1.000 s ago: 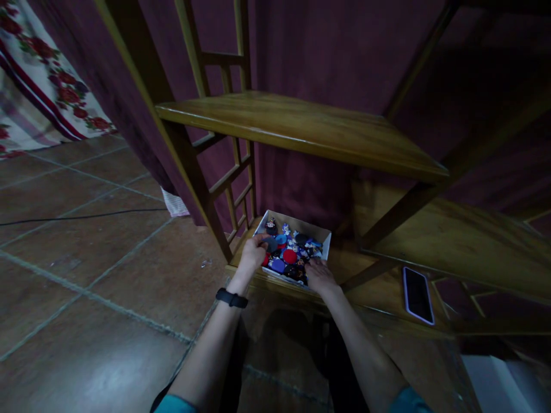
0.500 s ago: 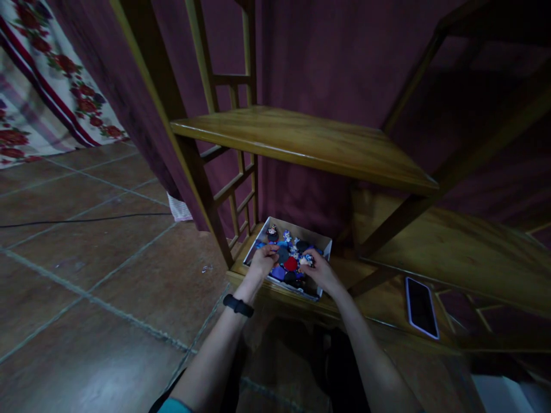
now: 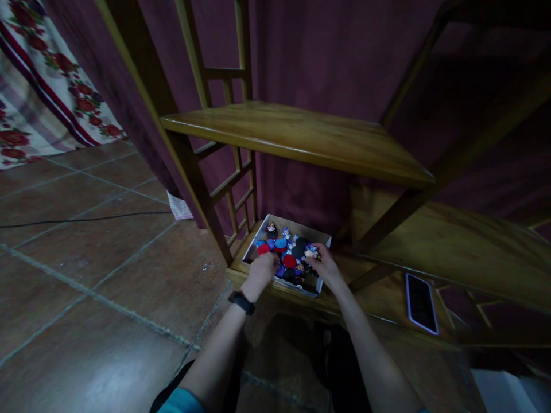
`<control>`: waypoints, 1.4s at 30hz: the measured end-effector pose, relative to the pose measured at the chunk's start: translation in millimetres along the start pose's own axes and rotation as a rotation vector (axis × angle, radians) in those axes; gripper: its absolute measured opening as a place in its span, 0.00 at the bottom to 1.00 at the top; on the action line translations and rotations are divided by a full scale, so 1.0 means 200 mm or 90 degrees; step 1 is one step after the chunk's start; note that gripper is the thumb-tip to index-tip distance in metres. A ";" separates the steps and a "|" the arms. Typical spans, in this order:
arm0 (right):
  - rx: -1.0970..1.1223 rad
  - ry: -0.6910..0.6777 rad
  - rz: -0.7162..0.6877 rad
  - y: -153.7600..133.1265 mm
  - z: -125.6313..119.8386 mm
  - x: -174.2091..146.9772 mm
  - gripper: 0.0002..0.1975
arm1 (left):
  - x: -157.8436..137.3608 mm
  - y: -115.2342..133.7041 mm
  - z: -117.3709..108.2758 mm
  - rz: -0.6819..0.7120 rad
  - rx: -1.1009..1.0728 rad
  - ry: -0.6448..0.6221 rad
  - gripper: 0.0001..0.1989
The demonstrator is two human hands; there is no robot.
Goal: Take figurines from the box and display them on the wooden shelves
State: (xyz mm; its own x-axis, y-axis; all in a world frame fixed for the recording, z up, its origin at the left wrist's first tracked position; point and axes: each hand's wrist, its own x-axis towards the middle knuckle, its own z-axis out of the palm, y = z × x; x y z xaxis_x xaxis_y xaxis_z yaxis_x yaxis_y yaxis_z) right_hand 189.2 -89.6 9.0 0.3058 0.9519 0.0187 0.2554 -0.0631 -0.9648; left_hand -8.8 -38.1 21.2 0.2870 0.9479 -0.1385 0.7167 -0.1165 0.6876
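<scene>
An open white box (image 3: pixel 324 237) on the bottom shelf holds several small toy figurines and round pieces in red, blue, purple and black. My right hand (image 3: pixel 326 268) pinches a small white-and-blue figurine (image 3: pixel 311 251) at the box's right side. Over the left front of the box, my left hand (image 3: pixel 262 272) has its fingers curled down among the pieces, and whatever they grip is hidden. Just beyond its knuckles is a red round piece (image 3: pixel 263 249). Another red disc (image 3: pixel 289 261) lies between the hands. A dark-based figurine (image 3: pixel 271 230) stands in the back left corner.
A wooden shelf board (image 3: pixel 297 135) juts out above the box, with a slatted frame on its left. To the right, a phone (image 3: pixel 421 304) in a pale purple case lies on the low shelf. A black cable (image 3: pixel 86 220) runs across the tiled floor.
My left hand has moved toward the front left of the box, its fingers now curled downward. My right hand, still pinching the figurine, has risen slightly. Some pieces between the hands have shifted.
</scene>
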 end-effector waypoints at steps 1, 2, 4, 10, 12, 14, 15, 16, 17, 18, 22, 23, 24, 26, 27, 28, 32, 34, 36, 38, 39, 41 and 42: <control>0.009 -0.015 0.006 -0.01 0.00 0.00 0.18 | -0.02 0.01 0.01 0.026 0.076 -0.019 0.10; 0.020 -0.031 0.016 -0.01 0.01 -0.01 0.18 | -0.04 0.02 0.03 0.043 0.133 -0.030 0.13; 0.045 -0.048 0.042 -0.03 0.02 -0.01 0.17 | -0.07 0.05 0.06 0.053 0.200 -0.040 0.16; 0.119 -0.039 0.093 -0.05 0.04 -0.02 0.20 | -0.02 0.05 0.09 0.044 0.234 -0.051 0.15; 0.135 -0.032 0.091 -0.06 0.03 -0.02 0.19 | 0.02 0.03 0.06 0.031 0.197 -0.025 0.14; 0.149 -0.032 0.101 -0.08 0.02 -0.03 0.18 | 0.06 0.01 0.04 0.016 0.171 0.043 0.13; 0.158 -0.035 0.111 -0.09 0.02 -0.04 0.18 | 0.08 0.01 0.04 0.014 0.162 0.080 0.13; 0.171 -0.038 0.124 -0.09 0.02 -0.04 0.18 | 0.11 0.01 0.04 0.018 0.155 0.112 0.14; 0.187 -0.042 0.137 -0.10 0.02 -0.05 0.18 | 0.13 0.01 0.05 0.026 0.149 0.131 0.15; 0.208 -0.044 0.148 -0.11 0.02 -0.05 0.18 | 0.15 0.01 0.06 0.038 0.143 0.139 0.16; 0.308 -0.079 0.171 -0.13 0.05 -0.06 0.17 | 0.20 0.02 0.18 0.078 0.147 0.142 0.19; 0.329 -0.088 0.178 -0.13 0.05 -0.07 0.17 | 0.21 0.02 0.21 0.078 0.157 0.144 0.20; 0.349 -0.092 0.185 -0.13 0.06 -0.07 0.17 | 0.22 0.01 0.24 0.077 0.172 0.146 0.21; 0.392 -0.085 0.203 -0.13 0.06 -0.07 0.17 | 0.23 0.01 0.28 0.079 0.208 0.147 0.21; 0.416 -0.077 0.213 -0.13 0.06 -0.07 0.18 | 0.24 0.00 0.29 0.082 0.222 0.149 0.21; 0.440 -0.072 0.222 -0.13 0.06 -0.07 0.18 | 0.25 0.00 0.29 0.086 0.231 0.152 0.20; 0.495 -0.089 0.246 -0.14 0.04 -0.07 0.17 | 0.28 -0.01 0.28 0.090 0.222 0.160 0.15; 0.508 -0.097 0.258 -0.15 0.03 -0.07 0.18 | 0.28 -0.01 0.27 0.088 0.198 0.182 0.15; 0.525 -0.097 0.267 -0.16 0.01 -0.08 0.20 | 0.28 0.01 0.26 0.086 0.154 0.214 0.19; 0.534 -0.093 0.270 -0.16 0.01 -0.08 0.21 | 0.26 0.03 0.26 0.084 0.081 0.227 0.24; 0.531 -0.085 0.269 -0.16 0.00 -0.08 0.22 | 0.26 0.05 0.26 0.083 0.037 0.226 0.25; 0.506 -0.061 0.250 -0.15 0.00 -0.08 0.23 | 0.24 0.09 0.26 0.070 -0.071 0.219 0.24; 0.482 -0.043 0.230 -0.14 0.00 -0.08 0.23 | 0.24 0.12 0.26 0.058 -0.142 0.207 0.21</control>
State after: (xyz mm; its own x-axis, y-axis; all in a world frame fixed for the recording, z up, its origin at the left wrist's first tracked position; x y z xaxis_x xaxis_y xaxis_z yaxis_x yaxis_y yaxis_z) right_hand 177.8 -103.8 36.2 0.1893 0.9293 -0.3172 -0.5387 -0.1718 -0.8248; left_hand 55.0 -11.6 -5.5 0.1012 0.9852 0.1380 0.5318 -0.1708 0.8295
